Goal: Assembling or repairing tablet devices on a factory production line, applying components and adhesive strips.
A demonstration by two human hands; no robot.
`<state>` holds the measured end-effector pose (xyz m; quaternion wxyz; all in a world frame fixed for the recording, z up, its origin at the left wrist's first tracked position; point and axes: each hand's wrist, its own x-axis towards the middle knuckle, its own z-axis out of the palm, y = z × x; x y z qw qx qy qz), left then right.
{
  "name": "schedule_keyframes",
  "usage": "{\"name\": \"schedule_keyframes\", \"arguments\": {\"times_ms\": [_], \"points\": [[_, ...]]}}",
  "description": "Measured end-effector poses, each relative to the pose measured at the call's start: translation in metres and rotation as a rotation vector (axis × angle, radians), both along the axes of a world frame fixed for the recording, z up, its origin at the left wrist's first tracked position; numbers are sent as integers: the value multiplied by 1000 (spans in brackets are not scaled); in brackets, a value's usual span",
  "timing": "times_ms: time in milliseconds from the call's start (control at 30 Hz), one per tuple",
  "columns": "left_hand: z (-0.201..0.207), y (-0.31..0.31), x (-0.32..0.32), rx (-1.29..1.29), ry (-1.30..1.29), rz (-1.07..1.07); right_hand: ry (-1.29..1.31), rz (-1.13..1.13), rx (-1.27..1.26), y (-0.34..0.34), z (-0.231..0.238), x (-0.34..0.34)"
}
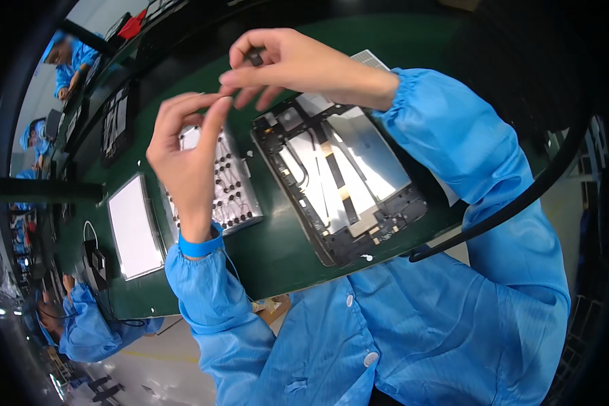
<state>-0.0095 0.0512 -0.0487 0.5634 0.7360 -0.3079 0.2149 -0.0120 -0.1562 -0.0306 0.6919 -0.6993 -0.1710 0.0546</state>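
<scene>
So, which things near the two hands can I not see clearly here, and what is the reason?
Head view: exact shape of the small dark piece in the right hand; too small.
Head view: what the left hand pinches, if anything; too small.
Head view: part of the silvery tray; left hand covers it.
Head view: part of the pale gridded item; right forearm covers it.

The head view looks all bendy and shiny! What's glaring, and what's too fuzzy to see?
In the head view, white glare streaks the silvery inside of the opened tablet; the fisheye lens curves the green table's edge and leaves dark corners; the co-worker at upper left looks small and soft; the small black part in the right hand lacks clear detail.
</scene>
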Motion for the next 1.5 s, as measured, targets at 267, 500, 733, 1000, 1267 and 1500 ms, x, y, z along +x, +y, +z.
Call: {"name": "schedule_keyframes", "arguments": {"times_ms": [267,500,733,1000,1267,1500], "points": [[-6,-88,-25,300,-187,-76,71,-109,26,-92,-28,-53],[-29,-114,-29,474,-15,-99,-388,-345,-296,-116,-103,-44],[-35,-121,-28,499,46,-131,-176,-216,-43,-117,-117,-41],[-33,-122,-31,517,87,-132,-117,-236,-82,-111,-113,-49],[-36,-120,-25,530,-1,-118,13,-196,-77,-112,-107,-48],[-35,-111,-28,602,-18,-97,-73,-148,-187,-115,-102,-50]]}}
